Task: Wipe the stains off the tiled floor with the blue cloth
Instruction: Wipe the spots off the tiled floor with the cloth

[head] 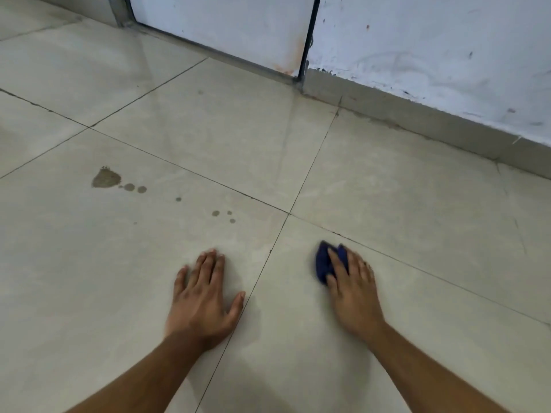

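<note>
Head view, looking down at the tiled floor (387,180): I have the blue cloth (325,263) pressed flat under my right hand (351,290), its fingers (338,260) laid straight over the bunched fabric rather than curled round it, on the tile just right of the grout cross. My left hand (202,296) rests palm-down on the neighbouring tile, fingers spread and holding nothing, apparently bracing me.

By my reading the job is barely begun. The large brown stain (105,177) and the trail of smaller spots (222,216) running from it toward my left hand all sit untouched, well apart from the cloth. The tile under the cloth looks clean, though blur there makes that uncertain. A faint spot (200,92) lies farther off, near the door (223,28).

Nothing stands between cloth and stains except my own left hand, which lies partly across the direct path. The marked white wall (432,55) and its skirting (417,123) border the far right, clear of the work.
</note>
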